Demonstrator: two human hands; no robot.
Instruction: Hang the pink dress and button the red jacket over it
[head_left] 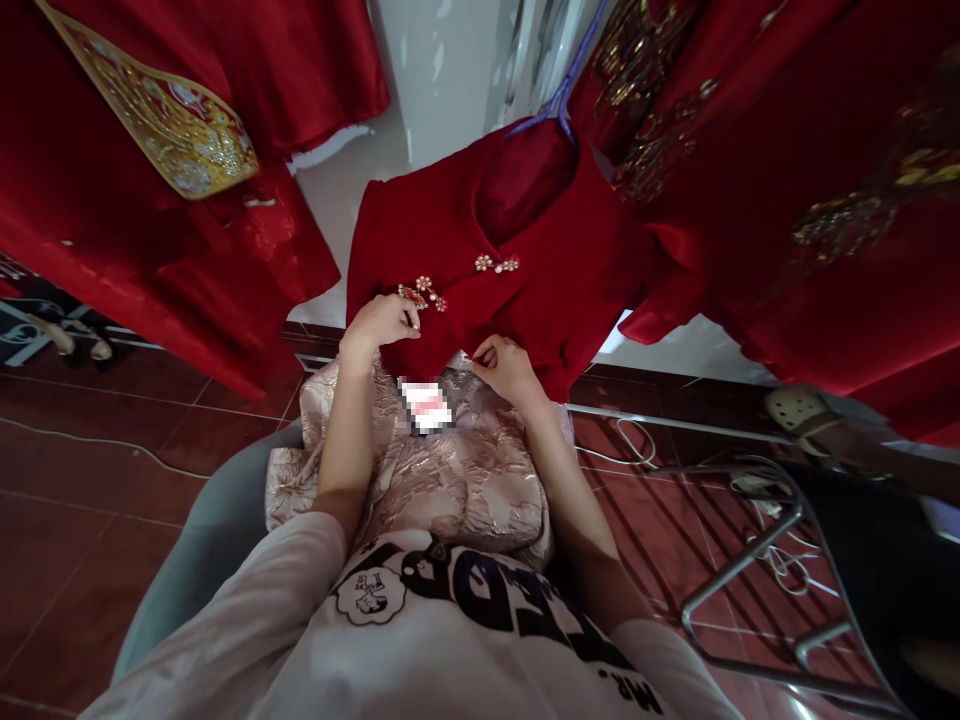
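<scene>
A dark red velvet top [442,220] hangs in front of me on a purple hanger [559,105], its lower part reaching my lap. Pearl flower ornaments [496,264] sit below its neckline, and an orange-and-gold beaded ornament [412,296] lies further left. My left hand [382,328] rests on the top just below that ornament, fingers curled in; what they pinch is hidden. My right hand [504,368] is closed in a pinch at the lower front, beside a small whitish patch; the thing between the fingertips is too small to make out.
Shiny pink patterned fabric [465,480] covers my lap, with a blurred phone-like object [426,405] on it. Red garments [300,70] hang on both sides. At right are a metal-framed chair [742,570], white cables [784,565] and another person's clog [799,412].
</scene>
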